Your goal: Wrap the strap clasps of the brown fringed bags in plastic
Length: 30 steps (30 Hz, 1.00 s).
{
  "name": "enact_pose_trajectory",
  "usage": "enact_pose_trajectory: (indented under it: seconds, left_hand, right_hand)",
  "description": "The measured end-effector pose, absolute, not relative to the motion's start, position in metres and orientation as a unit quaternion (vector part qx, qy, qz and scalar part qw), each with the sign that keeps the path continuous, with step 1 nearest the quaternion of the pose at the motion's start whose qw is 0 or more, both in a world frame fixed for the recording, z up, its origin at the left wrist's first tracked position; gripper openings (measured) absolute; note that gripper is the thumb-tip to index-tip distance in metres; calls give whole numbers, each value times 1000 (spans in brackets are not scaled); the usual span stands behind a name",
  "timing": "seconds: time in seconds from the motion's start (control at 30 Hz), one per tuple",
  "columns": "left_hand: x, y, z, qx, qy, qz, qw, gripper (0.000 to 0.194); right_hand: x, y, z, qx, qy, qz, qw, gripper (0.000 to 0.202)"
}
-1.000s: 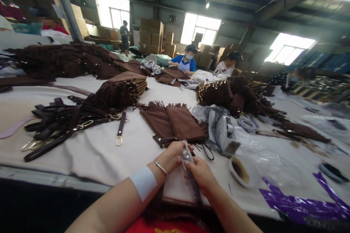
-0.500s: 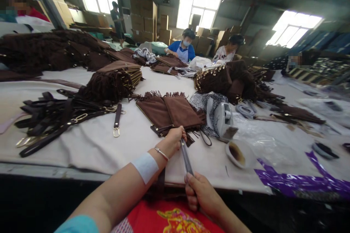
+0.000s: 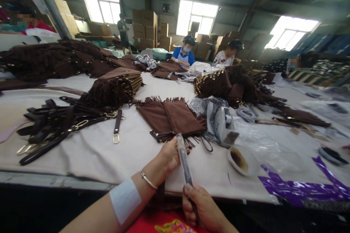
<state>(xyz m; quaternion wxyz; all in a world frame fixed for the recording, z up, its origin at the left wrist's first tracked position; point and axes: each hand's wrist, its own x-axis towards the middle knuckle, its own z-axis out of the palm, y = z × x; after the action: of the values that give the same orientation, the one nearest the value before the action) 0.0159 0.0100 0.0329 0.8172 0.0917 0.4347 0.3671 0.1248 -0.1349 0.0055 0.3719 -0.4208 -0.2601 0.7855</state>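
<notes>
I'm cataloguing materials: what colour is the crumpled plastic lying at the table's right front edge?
Shiny purple plastic; head view.

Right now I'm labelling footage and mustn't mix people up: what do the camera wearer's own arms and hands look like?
The left hand is gloveless, with a slim, silver-coloured bangle at the wrist and a pale blue, roughly square patch on the forearm. The right hand is gloveless too, with no bangle or patch visible. No sleeves show on either arm.

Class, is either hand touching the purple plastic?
No, the left hand and right hand hold a narrow clear sleeve, while the purple plastic lies off to their right.
</notes>
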Motion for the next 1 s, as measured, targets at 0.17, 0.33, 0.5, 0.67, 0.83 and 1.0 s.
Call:
enact_pose_trajectory:
  seconds: [0.17, 0.33, 0.5, 0.67, 0.83, 1.0]
  left_hand:
    - [16, -22, 30, 55, 420, 332, 843, 34]
    - [14, -21, 21, 150, 453, 370, 797, 16]
    - [4, -18, 19, 204, 488, 356, 770, 17]
    - [2, -22, 20, 233, 501, 345, 759, 14]
    - [-3, -25, 23, 228, 505, 340, 760, 24]
    - [-6, -25, 24, 215, 507, 341, 762, 23]
  right_hand:
    - [121, -132, 1, -420, -306, 779, 351, 48]
    - [124, -131, 4, -479, -454, 709, 247, 56]
    - [149, -94, 24, -572, -660, 396, 283, 28]
    - [154, -27, 34, -469, -833, 97, 277, 26]
    - [145, 6, 35, -372, -905, 7, 208, 20]
    - [149, 13, 37, -324, -928, 6, 185, 24]
